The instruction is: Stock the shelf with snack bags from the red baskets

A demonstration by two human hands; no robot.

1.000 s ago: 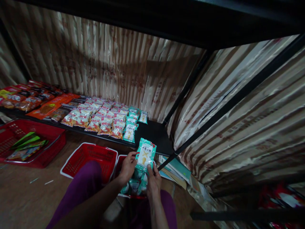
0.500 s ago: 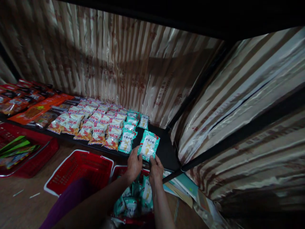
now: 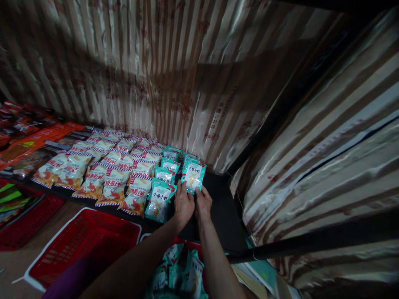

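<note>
Both hands hold one teal snack packet (image 3: 193,174) by its lower edge over the black shelf (image 3: 222,211). My left hand (image 3: 183,204) pinches its bottom left corner and my right hand (image 3: 203,202) pinches its bottom right. The packet lies at the back right of a column of matching teal packets (image 3: 159,200). Left of those are rows of red-and-white snack packets (image 3: 114,187). Below my forearms a red basket holds more teal packets (image 3: 183,272).
An empty red basket (image 3: 77,245) sits on the floor at lower left. Another red basket with green packets (image 3: 9,203) is at the far left. Orange and red packets (image 3: 28,141) fill the shelf's left end. Striped shiny fabric (image 3: 187,83) lines the back and right side.
Both hands have carried the teal packet up from the basket and forward onto the shelf, beside the other teal packets. The view has moved closer to the shelf.
</note>
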